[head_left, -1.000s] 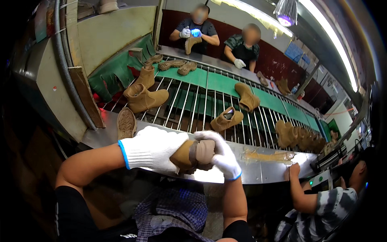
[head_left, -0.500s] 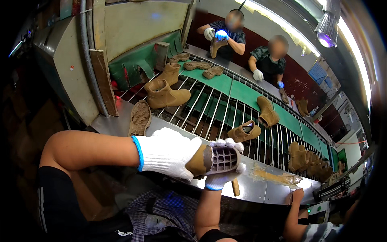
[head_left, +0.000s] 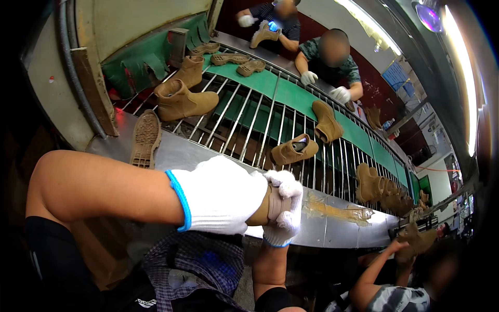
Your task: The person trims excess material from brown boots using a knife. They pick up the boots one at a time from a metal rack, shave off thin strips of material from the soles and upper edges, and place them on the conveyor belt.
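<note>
Close to my body, I hold a tan boot (head_left: 259, 213) between both white-gloved hands. My left hand (head_left: 223, 192) is closed around its upper and hides most of it. My right hand (head_left: 287, 205) wraps over the end of the boot, its fingers curled on a paler brown sole (head_left: 276, 204) that lies against the upper. How far the sole sits on the boot is covered by my fingers. Beyond my hands, a tan boot (head_left: 295, 150) lies on its side on the metal rollers. A loose sole (head_left: 145, 139) rests tread up on the metal ledge, past my left forearm.
A roller conveyor (head_left: 244, 130) with green strips (head_left: 291, 101) runs from far left to right. It carries a boot (head_left: 184, 101), loose soles (head_left: 228, 59) and a row of boots (head_left: 370, 184). Two co-workers (head_left: 332, 57) stand across; another person (head_left: 390, 291) works at lower right.
My right hand has folded over the sole, whose grid-patterned inside showed before and is now out of sight. The view has shifted. At lower right, the other person now holds up a boot.
</note>
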Available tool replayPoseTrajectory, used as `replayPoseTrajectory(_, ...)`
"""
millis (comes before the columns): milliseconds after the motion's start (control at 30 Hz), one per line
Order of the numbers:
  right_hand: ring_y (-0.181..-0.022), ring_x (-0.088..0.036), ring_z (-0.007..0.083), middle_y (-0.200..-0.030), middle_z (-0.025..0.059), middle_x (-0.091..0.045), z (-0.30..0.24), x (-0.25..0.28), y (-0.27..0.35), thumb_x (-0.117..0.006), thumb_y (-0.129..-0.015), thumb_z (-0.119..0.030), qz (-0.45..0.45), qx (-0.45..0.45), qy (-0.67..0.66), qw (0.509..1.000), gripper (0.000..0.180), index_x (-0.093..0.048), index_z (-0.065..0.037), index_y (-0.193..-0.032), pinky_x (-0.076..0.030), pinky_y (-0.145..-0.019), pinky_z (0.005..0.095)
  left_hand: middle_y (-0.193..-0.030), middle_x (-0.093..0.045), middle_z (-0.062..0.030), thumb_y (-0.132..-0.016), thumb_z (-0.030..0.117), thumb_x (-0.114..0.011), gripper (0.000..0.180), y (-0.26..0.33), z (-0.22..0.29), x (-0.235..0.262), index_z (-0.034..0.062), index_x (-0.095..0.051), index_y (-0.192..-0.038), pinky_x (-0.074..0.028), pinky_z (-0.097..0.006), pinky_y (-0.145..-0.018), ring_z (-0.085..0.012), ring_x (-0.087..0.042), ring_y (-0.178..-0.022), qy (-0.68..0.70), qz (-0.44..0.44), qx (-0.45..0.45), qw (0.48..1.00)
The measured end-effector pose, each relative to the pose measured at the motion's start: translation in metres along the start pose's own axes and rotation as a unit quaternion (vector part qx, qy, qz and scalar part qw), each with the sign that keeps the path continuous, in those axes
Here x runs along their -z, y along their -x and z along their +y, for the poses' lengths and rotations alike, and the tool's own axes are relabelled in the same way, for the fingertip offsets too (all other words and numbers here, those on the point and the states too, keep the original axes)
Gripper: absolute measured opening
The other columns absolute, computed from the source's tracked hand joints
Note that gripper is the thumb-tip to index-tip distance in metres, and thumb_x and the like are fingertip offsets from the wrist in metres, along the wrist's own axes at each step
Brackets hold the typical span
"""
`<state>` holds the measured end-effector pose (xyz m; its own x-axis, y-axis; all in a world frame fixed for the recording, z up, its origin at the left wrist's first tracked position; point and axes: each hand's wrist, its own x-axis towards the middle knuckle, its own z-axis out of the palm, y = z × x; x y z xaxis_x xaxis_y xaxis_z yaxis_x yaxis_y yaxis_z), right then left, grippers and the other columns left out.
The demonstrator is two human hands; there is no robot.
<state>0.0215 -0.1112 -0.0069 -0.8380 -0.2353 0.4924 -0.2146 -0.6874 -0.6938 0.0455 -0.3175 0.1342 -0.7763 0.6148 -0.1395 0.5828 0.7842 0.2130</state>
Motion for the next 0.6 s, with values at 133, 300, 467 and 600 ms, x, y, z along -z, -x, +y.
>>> replayPoseTrajectory(133,-0.135,-0.060,0.0461,-0.139,0.0218,-0.061,-0.001,0.022,0.014,-0.090,-0.084,-0.030,-0.020,0.013,0.019,1.000,0.049,-0.067,-0.009,-0.122,-0.051,-0.117,0.0608,-0.076,-0.073,-0.0145,-0.085,0.027,-0.084,0.044,-0.008,0.011,-0.007,-0.0059,-0.068,-0.111,-0.063,-0.045,-0.061,-0.0358,-0.077,-0.067,0.031,-0.005,0.009,0.999)
replayPoseTrajectory(300,-0.137,-0.060,0.0409,-0.138,0.0230,-0.062,-0.020,0.011,0.018,-0.081,-0.088,-0.032,0.010,-0.049,0.111,0.993,0.042,-0.064,-0.006,-0.116,-0.047,-0.121,0.0571,-0.083,-0.077,-0.0174,-0.089,0.047,-0.085,0.080,-0.002,0.020,0.000,-0.0156,-0.057,-0.131,-0.064,-0.046,-0.063,-0.0334,-0.079,-0.071,0.009,-0.049,-0.003,0.999)
replayPoseTrajectory(467,-0.135,-0.063,0.0382,-0.136,0.0232,-0.064,-0.052,0.018,0.036,-0.066,-0.095,-0.006,-0.002,0.034,0.353,0.935,0.020,-0.067,-0.002,-0.115,-0.049,-0.118,0.0512,-0.075,-0.072,-0.0131,-0.087,0.021,-0.077,0.025,-0.014,0.023,-0.030,0.0002,-0.076,-0.101,-0.057,-0.044,-0.051,-0.0284,-0.074,-0.061,-0.025,0.189,-0.143,0.971)
replayPoseTrajectory(600,-0.137,-0.062,0.0374,-0.140,0.0245,-0.064,-0.055,0.021,0.040,-0.061,-0.099,0.000,-0.019,0.096,0.464,0.881,0.027,-0.069,0.002,-0.125,-0.049,-0.118,0.0487,-0.077,-0.076,-0.0148,-0.080,0.029,-0.081,0.028,-0.032,0.019,-0.012,0.0030,-0.080,-0.090,-0.061,-0.045,-0.059,-0.0316,-0.077,-0.065,0.001,0.074,-0.135,0.988)
